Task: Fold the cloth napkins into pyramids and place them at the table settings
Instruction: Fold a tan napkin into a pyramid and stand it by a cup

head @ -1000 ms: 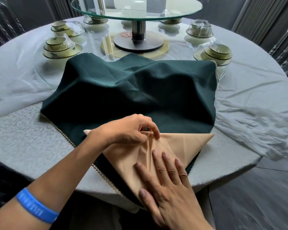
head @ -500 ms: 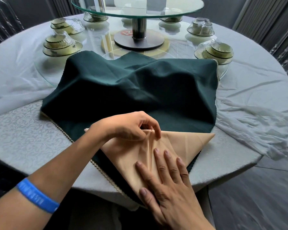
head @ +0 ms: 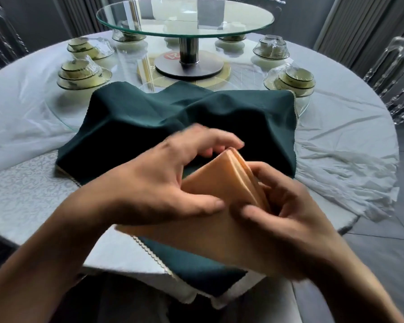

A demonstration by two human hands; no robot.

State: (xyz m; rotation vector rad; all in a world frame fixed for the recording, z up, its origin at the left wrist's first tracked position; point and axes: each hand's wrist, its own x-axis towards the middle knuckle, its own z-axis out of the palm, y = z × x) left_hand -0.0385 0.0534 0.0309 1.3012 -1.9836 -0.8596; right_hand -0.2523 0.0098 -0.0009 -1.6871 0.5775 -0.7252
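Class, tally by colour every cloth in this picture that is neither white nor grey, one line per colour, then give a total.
tan napkin: 1
dark green cloth: 1
Total: 2

A glass turntable (head: 184,18) stands mid-table; a dark green cloth (head: 196,117) lies before it; clear chairs (head: 397,73) beside.

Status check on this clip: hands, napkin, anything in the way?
Both hands, left and right, grip the tan napkin, folded, peak raised. Green cloth beneath. Nothing blocking.
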